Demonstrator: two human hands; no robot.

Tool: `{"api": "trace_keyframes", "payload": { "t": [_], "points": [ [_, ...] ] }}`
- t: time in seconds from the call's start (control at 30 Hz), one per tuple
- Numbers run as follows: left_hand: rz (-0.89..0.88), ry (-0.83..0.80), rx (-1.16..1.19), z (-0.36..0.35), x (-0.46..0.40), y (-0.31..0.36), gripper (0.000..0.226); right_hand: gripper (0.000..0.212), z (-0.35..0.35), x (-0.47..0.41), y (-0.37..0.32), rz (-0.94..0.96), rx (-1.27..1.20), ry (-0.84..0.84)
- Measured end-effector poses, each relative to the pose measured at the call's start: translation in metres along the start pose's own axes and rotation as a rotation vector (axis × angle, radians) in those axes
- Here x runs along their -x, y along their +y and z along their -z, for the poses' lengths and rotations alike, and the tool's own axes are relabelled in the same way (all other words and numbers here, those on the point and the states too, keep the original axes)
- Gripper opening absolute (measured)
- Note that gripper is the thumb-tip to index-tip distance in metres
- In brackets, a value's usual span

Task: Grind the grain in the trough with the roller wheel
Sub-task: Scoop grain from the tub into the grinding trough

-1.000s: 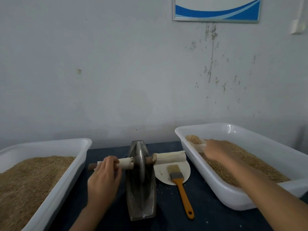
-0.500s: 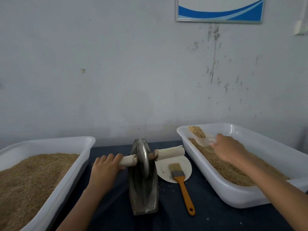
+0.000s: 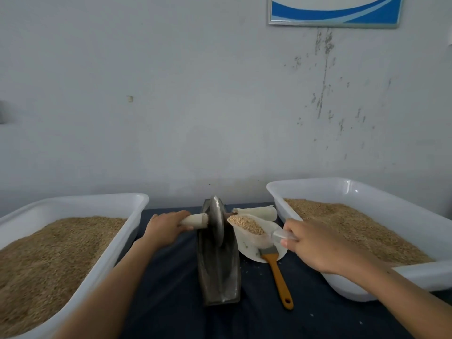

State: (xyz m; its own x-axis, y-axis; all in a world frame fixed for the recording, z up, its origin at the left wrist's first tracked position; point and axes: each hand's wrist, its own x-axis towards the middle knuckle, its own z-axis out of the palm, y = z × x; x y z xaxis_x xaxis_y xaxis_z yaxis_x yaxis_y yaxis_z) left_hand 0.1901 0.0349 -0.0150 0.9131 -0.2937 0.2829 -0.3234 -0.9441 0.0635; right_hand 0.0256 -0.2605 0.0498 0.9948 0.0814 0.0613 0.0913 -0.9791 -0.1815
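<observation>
Left hand [image 3: 164,228] gripped left handle [image 3: 194,220] of roller wheel [image 3: 217,220], which stood upright in metal trough [image 3: 217,270] at table [image 3: 171,302] center, btwn two white tubs. Right hand [image 3: 315,245] held clear scoop [image 3: 249,228] by its handle, loaded w/ grain [image 3: 247,224], just right of wheel, above white plate [image 3: 247,248]. Orange-handled brush [image 3: 277,275] lay partly on plate. Left tub [image 3: 117,248] & right tub [image 3: 367,192] both held grain.

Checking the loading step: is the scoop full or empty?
Full. The scoop in the right hand holds a heap of grain, level beside the wheel, nothing poured yet.
</observation>
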Motion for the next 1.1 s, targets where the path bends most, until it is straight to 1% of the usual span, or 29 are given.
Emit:
{"api": "trace_keyframes", "payload": {
  "t": [0.1, 0.23, 0.37, 0.5, 0.63, 0.7, 0.83, 1.0, 1.1],
  "points": [
    [0.025, -0.048, 0.084, 0.005, -0.009, -0.001, 0.033, 0.017, -0.003, 0.002, -0.002, 0.023, 0.038, -0.028],
    [0.044, -0.168, 0.248, 0.010, -0.021, -0.005, 0.028, 0.015, -0.001, 0.000, -0.005, 0.077, 0.083, -0.043],
    [0.017, -0.207, 0.213, 0.016, -0.029, -0.004, 0.035, 0.015, 0.002, -0.008, -0.017, 0.158, 0.193, 0.001],
    [0.001, -0.227, 0.168, 0.021, -0.035, -0.001, 0.044, 0.009, 0.005, -0.018, -0.030, 0.197, 0.285, 0.057],
    [0.000, -0.261, 0.165, 0.023, -0.037, -0.002, 0.047, 0.007, 0.007, -0.023, -0.040, 0.207, 0.426, 0.118],
    [-0.002, -0.272, 0.169, 0.023, -0.037, -0.002, 0.047, 0.010, 0.007, -0.024, -0.042, 0.208, 0.465, 0.134],
    [-0.022, -0.278, 0.216, 0.023, -0.036, -0.004, 0.044, 0.019, 0.007, -0.028, -0.048, 0.206, 0.557, 0.103],
    [-0.019, -0.308, 0.320, 0.021, -0.036, -0.010, 0.041, 0.025, 0.000, -0.027, -0.051, 0.318, 0.608, 0.225],
    [-0.015, -0.323, 0.349, 0.019, -0.035, -0.011, 0.040, 0.027, -0.005, -0.028, -0.052, 0.383, 0.666, 0.270]
  ]
}}
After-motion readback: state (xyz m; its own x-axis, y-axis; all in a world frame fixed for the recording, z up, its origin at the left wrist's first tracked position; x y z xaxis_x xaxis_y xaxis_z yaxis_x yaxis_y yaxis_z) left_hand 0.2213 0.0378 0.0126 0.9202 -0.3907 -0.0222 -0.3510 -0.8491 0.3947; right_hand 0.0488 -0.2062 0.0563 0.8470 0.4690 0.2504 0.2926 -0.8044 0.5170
